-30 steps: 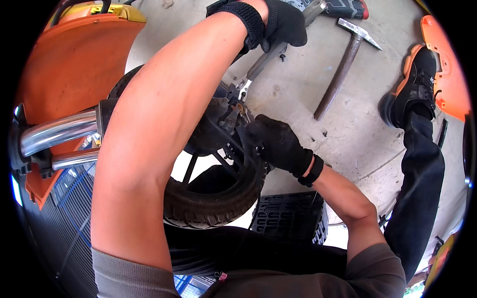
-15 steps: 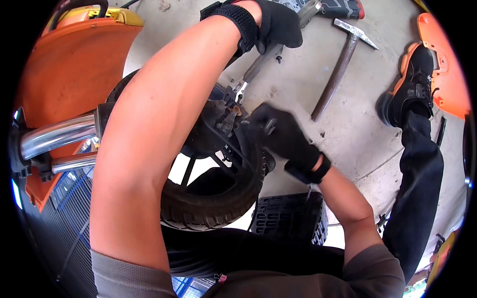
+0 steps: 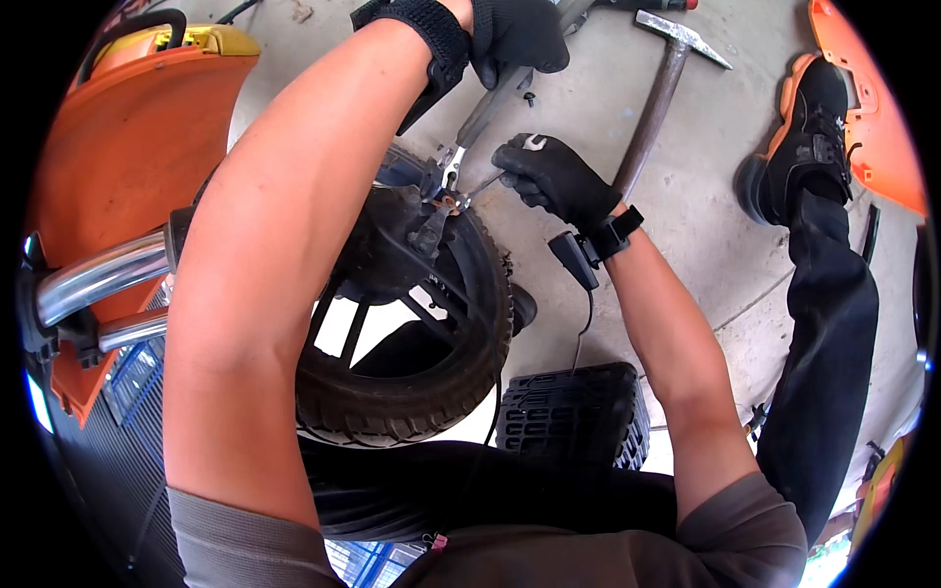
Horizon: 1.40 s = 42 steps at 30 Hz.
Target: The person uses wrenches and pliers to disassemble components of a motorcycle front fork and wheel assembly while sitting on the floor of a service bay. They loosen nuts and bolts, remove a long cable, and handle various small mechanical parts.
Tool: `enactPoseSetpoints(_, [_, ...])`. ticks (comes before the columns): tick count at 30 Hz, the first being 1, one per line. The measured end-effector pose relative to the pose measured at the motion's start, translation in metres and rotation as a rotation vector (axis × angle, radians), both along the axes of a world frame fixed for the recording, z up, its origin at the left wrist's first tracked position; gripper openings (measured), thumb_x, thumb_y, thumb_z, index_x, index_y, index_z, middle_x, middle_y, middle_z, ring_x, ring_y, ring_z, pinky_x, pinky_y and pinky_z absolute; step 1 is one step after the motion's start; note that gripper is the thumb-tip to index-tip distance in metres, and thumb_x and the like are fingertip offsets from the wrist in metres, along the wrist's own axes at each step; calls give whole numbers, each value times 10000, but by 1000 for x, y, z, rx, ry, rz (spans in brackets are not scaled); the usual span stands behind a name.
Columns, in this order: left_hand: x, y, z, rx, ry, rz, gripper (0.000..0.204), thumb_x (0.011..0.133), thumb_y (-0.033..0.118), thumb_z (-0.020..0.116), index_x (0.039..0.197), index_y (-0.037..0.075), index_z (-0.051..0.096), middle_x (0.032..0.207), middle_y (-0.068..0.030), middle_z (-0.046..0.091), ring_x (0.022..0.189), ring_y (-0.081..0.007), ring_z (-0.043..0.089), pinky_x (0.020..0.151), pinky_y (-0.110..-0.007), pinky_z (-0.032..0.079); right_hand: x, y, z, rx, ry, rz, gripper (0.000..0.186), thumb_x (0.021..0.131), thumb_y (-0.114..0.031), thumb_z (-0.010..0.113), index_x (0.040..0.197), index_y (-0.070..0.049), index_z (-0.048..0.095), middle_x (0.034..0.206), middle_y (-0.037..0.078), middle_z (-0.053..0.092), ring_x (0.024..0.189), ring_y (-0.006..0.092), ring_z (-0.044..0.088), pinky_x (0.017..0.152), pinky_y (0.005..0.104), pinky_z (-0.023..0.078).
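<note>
Left hand (image 3: 515, 34) in a black glove, closed round the dark handle of a long grey metal wrench (image 3: 480, 118), its bright head down at a small brownish fastener (image 3: 449, 203) on the hub of a black spoked scooter wheel (image 3: 412, 294). Right hand (image 3: 554, 176), gloved in black too, closed round a short bright steel spanner (image 3: 500, 174); one silvery end poking out above the knuckles, the other reaching left to the same fastener. Both tool heads meeting at that one spot, just left of the right fingers and below the left fist, above the worn black rubber tyre (image 3: 392, 412).

Likely trouble, judged from this: two tools biting on one small fastener, so a slip of either head probable if the pull goes off line. Then knuckles driven into spokes or tyre, or the fastener's corners rounded. Long wrench held high on the handle, far from its head, so plenty of leverage but little feel at the tip. Fastener or washer dropping free and rolling off across the grey concrete floor (image 3: 706, 196) also possible.

Further out: a hammer (image 3: 662, 93) with dark handle and steel head lying on the concrete just beyond the right wrist. Orange scooter bodywork (image 3: 127, 147) and a chromed tube (image 3: 93, 279) at the left. A black ribbed plastic pedal-like block (image 3: 569, 416) under the right forearm. A black trouser leg and black-and-orange shoe (image 3: 804, 137) at the right.
</note>
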<state>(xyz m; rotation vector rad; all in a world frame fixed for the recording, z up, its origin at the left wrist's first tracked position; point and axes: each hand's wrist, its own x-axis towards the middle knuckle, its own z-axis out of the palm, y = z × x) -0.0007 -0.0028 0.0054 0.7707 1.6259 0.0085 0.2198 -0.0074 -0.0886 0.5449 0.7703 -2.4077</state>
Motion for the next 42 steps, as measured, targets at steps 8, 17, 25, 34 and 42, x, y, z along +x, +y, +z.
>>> enactPoseSetpoints(8, [-9, -2, -14, 444, -170, -572, 300, 873, 230, 585, 764, -37, 667, 651, -115, 631, 540, -179, 618, 457, -337, 475, -24, -4, -14, 25, 42, 160, 241, 965, -259, 596, 887, -35, 642, 650, -43, 510, 489, 23, 412, 424, 188, 300])
enactPoseSetpoints(17, [-11, -1, -23, 137, -65, -314, 300, 853, 251, 594, 748, -18, 676, 641, -126, 631, 546, -185, 608, 489, -359, 490, -37, -10, -18, 179, 41, 255, 321, 951, -292, 581, 775, -27, 621, 579, -11, 502, 446, 53, 421, 413, 221, 320])
enactPoseSetpoints(25, [-1, 4, -9, -27, 97, -103, 355, 835, 284, 609, 744, -51, 679, 640, -134, 638, 549, -215, 628, 500, -366, 498, -31, -34, -13, 379, 196, 126, 237, 933, -237, 612, 809, -35, 605, 627, 22, 543, 500, 90, 493, 450, 244, 394])
enactPoseSetpoints(34, [1, 1, -3, -63, -5, 52, 335, 846, 271, 607, 740, -39, 675, 640, -121, 623, 536, -217, 626, 473, -353, 494, 59, -64, 66, 936, 796, -54, 90, 893, -167, 602, 949, -101, 623, 808, 108, 625, 757, 298, 658, 629, 385, 524])
enactPoseSetpoints(42, [1, 3, 5, -66, -50, 81, 325, 850, 258, 609, 753, -44, 675, 660, -118, 636, 543, -213, 630, 486, -335, 508, 62, -60, 67, 994, 774, -61, 258, 772, -94, 691, 1026, -79, 650, 857, 104, 625, 731, 285, 653, 633, 343, 526])
